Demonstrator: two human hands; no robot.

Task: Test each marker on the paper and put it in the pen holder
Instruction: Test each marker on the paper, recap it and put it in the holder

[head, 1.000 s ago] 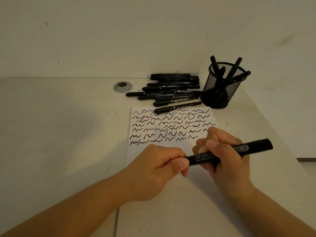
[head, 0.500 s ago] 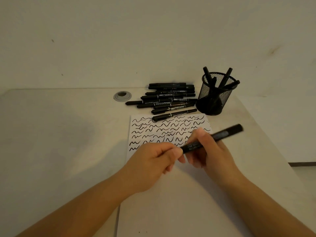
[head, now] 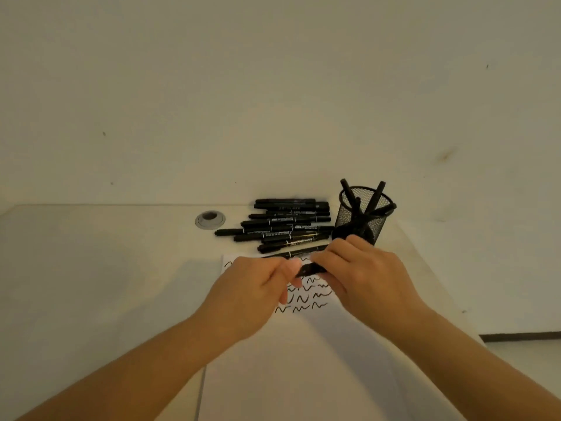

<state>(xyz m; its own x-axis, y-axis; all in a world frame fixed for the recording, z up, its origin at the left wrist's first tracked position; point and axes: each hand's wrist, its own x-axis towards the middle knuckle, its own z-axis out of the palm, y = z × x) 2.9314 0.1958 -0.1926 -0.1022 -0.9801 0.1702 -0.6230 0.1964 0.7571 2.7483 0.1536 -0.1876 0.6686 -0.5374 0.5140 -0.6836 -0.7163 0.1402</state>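
Observation:
Both my hands meet over the white paper (head: pixel 306 326), which carries rows of black squiggles. My right hand (head: pixel 364 275) grips a black marker (head: pixel 311 269), most of it hidden in the fist. My left hand (head: pixel 258 287) pinches the marker's left end with thumb and fingers. Whether a cap is on that end I cannot tell. A pile of several black markers (head: pixel 285 226) lies beyond the paper. The black mesh pen holder (head: pixel 364 214) stands at the back right with several markers sticking up in it.
A round grey cable grommet (head: pixel 210 219) sits in the table left of the pile. The white table (head: pixel 91 284) meets the wall at the back, and its right edge runs diagonally past the pen holder. Floor shows at the lower right.
The camera has tilted upward, so everything sits lower in view. Both hands moved away from me toward the marker pile, and the marker is now mostly hidden inside my right hand.

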